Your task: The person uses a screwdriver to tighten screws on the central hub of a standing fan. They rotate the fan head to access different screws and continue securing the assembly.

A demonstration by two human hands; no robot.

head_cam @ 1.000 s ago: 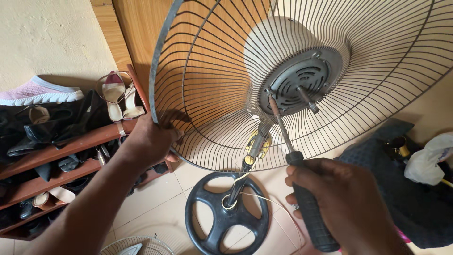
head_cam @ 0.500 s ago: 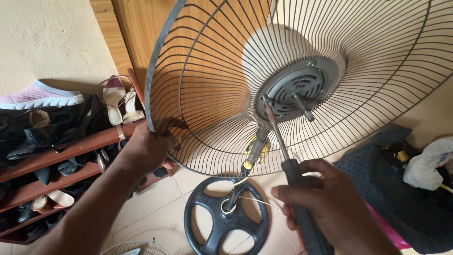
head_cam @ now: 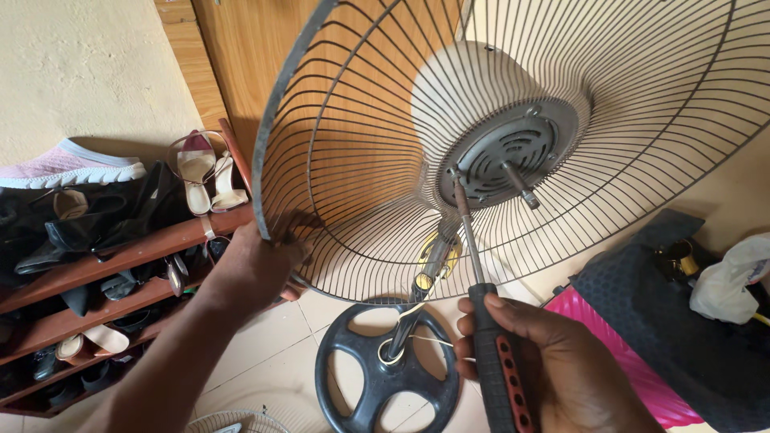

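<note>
From the head view, your left hand (head_cam: 255,269) grips the near-left rim of the wire fan guard (head_cam: 353,160), its fingers (head_cam: 298,228) clenched through the bars at the metal ring. The guard tilts towards you, its open side facing the camera, and fills the upper middle and right of the scene. At its centre sits the grey motor housing (head_cam: 505,152), with the bare shaft (head_cam: 521,186) sticking out. Your right hand (head_cam: 553,369) is low at the near right, fingers wrapped tight around the black-and-red handle of a screwdriver (head_cam: 481,321). Its shank runs up and slightly left, and the tip meets the left edge of the motor housing. Below the guard, the fan's pole (head_cam: 429,269) drops to a round black base (head_cam: 385,377) on the tiled floor (head_cam: 273,353). To the far left, a wooden shoe rack (head_cam: 120,256) holds sandals and dark shoes. At the right lie a dark bag (head_cam: 682,337) and a pink item (head_cam: 634,377) beneath it.
</note>
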